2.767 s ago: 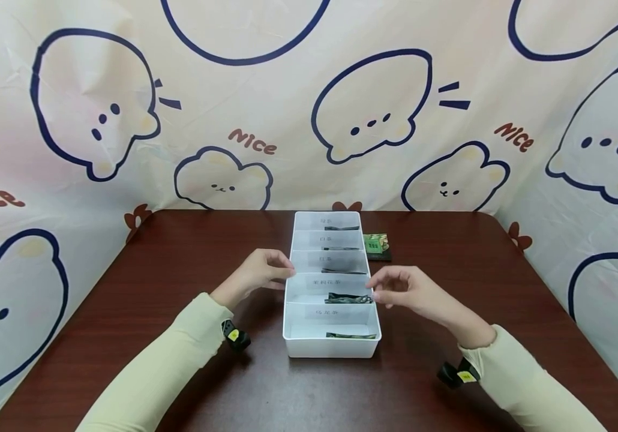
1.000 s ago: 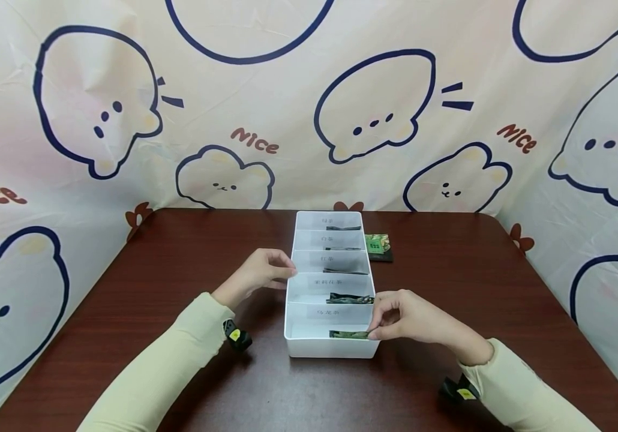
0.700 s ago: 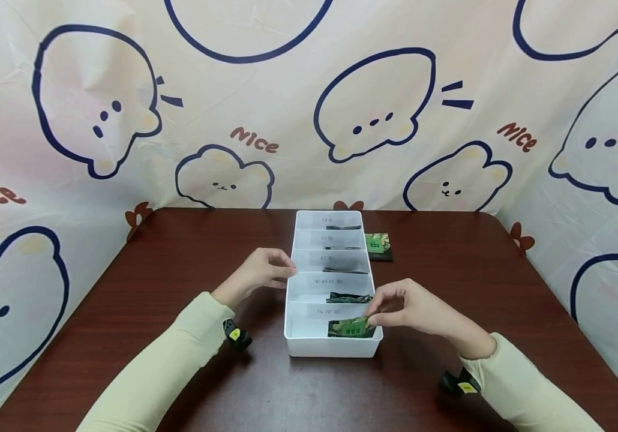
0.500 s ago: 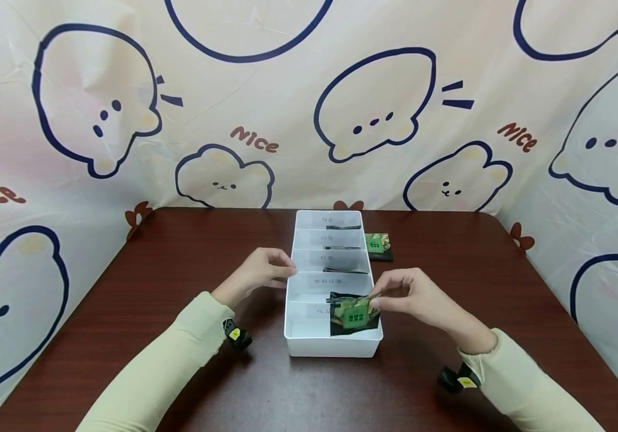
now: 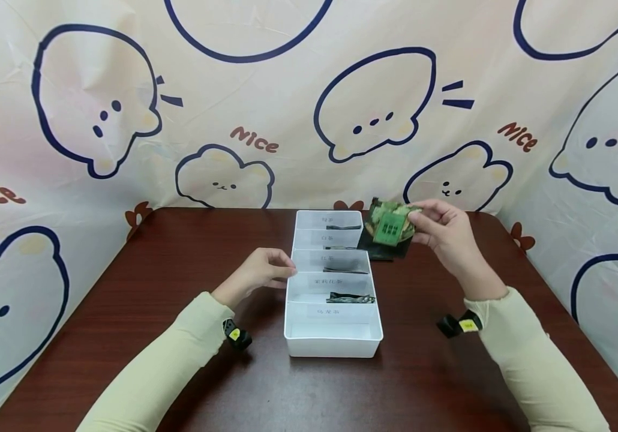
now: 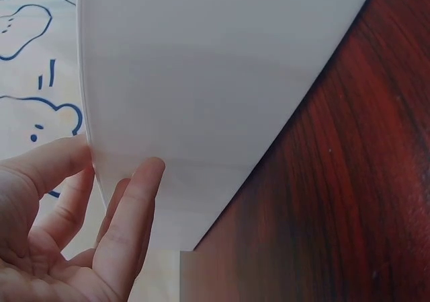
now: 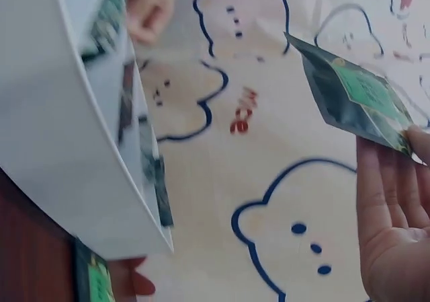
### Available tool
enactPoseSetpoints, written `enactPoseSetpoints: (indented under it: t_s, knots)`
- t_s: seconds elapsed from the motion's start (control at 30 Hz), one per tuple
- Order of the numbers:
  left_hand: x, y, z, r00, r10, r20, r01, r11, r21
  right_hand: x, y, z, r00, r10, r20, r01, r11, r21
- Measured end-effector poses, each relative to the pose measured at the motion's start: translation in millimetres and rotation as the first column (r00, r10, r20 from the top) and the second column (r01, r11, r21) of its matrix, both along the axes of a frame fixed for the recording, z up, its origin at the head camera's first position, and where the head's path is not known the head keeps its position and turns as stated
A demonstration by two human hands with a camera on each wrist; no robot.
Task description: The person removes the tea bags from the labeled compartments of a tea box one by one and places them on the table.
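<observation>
The right hand (image 5: 446,234) is pinching a flat, square, green-and-black foil-like packet (image 5: 389,228) at its edge, its grip clamped between thumb and fingers. The packet is hanging tilted above the worktop (image 5: 320,396), just right of the far end of a long, white, plastic-looking box with five compartments (image 5: 330,347). Behind it, a second green-and-black packet (image 7: 99,278) is lying beside the box, mostly hidden in the head view. The left hand (image 5: 257,273) is touching the box's left wall near the rim; whether its grip is closing on the wall, I cannot tell. The four farther compartments are holding dark, thin-edged packets (image 5: 349,297). A cream cloth with blue-outlined cartoon bears (image 5: 298,108) is hanging behind the worktop.
</observation>
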State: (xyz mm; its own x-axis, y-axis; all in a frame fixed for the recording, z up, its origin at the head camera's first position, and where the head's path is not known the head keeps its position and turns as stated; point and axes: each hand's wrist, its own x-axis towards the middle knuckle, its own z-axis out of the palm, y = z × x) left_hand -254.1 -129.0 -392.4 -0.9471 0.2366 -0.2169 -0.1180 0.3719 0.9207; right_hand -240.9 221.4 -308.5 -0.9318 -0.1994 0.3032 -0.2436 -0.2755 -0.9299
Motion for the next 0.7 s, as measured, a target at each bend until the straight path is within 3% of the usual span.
enactPoseSetpoints:
  t_s: [0.17, 0.37, 0.7]
  knots:
    - [0.8, 0.0, 1.2, 1.000, 0.001, 0.005, -0.001, 1.000, 0.008, -31.5, 11, 3.0, 0.995, -0.081, 0.056, 0.082, 0.997, -0.014]
    - [1.1, -0.4, 1.3, 1.000, 0.003, 0.007, -0.003, 1.000, 0.010, -66.7, 24, -4.2, 0.975, -0.188, 0.122, 0.189, 0.982, 0.006]
    - [0.7, -0.3, 0.4, 1.000, 0.012, 0.011, -0.013, 1.000, 0.012, -108.2, 53, -38.0, 0.914, -0.317, 0.254, 0.266, 0.939, 0.216]
